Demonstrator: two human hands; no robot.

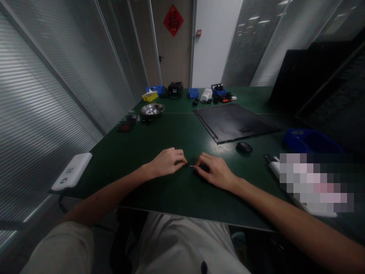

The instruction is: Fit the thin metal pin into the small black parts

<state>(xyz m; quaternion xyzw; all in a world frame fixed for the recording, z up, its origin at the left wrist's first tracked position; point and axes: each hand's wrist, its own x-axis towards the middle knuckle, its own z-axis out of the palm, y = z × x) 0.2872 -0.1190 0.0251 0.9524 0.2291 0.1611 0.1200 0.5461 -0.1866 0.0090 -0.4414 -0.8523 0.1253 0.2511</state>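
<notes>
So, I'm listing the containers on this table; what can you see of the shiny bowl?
The bowl is round, silvery and metal-looking, with a wide rim. It stands upright on the green table, toward the far left, nearer the camera than the yellow tray. Whitish and darker pieces lie inside, too blurred to identify. Small dark things lie by its near side; whether they touch it, I can't tell.
</notes>
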